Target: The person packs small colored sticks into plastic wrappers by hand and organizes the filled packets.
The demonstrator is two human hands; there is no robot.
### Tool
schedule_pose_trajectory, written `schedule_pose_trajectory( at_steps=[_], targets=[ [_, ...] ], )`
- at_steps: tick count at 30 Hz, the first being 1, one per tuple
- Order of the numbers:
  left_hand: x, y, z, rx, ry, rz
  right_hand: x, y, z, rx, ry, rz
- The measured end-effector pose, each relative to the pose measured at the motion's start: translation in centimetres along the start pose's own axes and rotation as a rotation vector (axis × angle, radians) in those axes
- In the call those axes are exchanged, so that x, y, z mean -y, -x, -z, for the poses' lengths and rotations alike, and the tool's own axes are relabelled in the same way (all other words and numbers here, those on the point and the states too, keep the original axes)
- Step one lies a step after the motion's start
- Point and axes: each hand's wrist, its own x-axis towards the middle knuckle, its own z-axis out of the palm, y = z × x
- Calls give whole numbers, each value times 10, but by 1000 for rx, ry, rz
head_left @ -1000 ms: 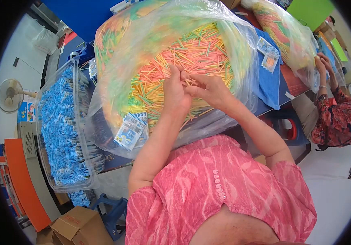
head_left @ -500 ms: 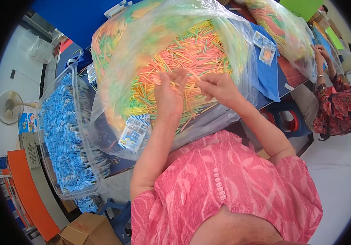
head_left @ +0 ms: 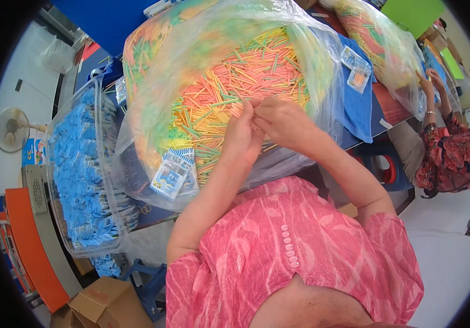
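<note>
A large clear plastic bag (head_left: 161, 104) lies open on the table, full of thin pink, yellow and green sticks (head_left: 262, 68). Over its near part my left hand (head_left: 244, 131) is closed, with small sticks showing at its fingertips. My right hand (head_left: 284, 121) meets it, fingers pinched together at the left fingertips; what they grip is hidden. Blue and white packets (head_left: 172, 174) rest on the bag's near left edge, beside my left forearm. More packets (head_left: 358, 79) lie on a blue cloth (head_left: 360, 117) to the right.
At the left stands a clear bin (head_left: 124, 218) heaped with blue packets (head_left: 82, 169). A second bag of sticks (head_left: 374, 38) is at the upper right, where a co-worker's hands (head_left: 432, 85) are. A cardboard box (head_left: 103, 303) and a blue stool (head_left: 148, 287) stand below left.
My hands were apart half a second ago and have come together over the sticks, my left hand moving right. The view has shifted slightly.
</note>
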Motion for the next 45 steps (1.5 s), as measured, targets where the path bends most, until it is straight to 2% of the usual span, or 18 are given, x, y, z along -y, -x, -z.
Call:
schedule_pose_trajectory(
  at_steps=[1, 3, 6, 9, 15, 17, 22, 24, 26, 27, 29, 30, 32, 34, 36, 38, 41, 45],
  targets=[
    [-8, 4, -8, -70, 31, 18, 2, -1, 12, 13, -1, 13],
    [-14, 6, -9, -151, 77, 19, 1, -5, 34, -216, 85, 250],
    [-17, 9, -8, -9, -3, 175, -9, -12, 34, -88, -51, 389],
    [-19, 23, -23, 37, -56, 212, -12, -15, 29, 124, -234, 357],
    [-16, 26, -16, 31, -31, 136, -4, -14, 25, 137, -294, 277],
    [-14, 22, -9, 160, -184, 88, -5, -16, 21, 99, -266, 336],
    [-22, 28, -2, -43, -679, 142, -4, -23, 20, 57, -340, 538],
    [-12, 28, 0, -109, -791, 126, -6, -17, 12, 32, -197, 379],
    [-4, 25, 3, 230, -1021, -659, 4, -11, -7, -25, -254, 320],
    [-5, 27, 5, 216, -1033, -661, 5, -9, -18, -74, -329, 240],
    [-10, 39, 0, -62, -1233, -401, 11, -7, -31, -118, -414, 163],
    [-15, 48, -1, -71, -1242, -398, 16, -6, -36, -154, -520, 101],
    [-49, 82, -14, -148, -1490, -27, 16, -7, -39, -187, -635, 39],
    [-59, 109, 26, -212, -1860, -713, 4, -4, -35, -183, -682, -130],
    [-95, 135, 38, -461, -2189, -722, -12, 3, -40, -226, -568, -75],
    [-114, 150, 45, -721, -2297, -486, -14, 8, -42, -170, -401, 30],
    [-118, 156, 62, -787, -2413, -374, -10, 7, -45, -198, -278, 178],
    [-119, 156, 80, -747, -2276, -474, -12, 7, -43, -237, -224, 233]
  ],
)
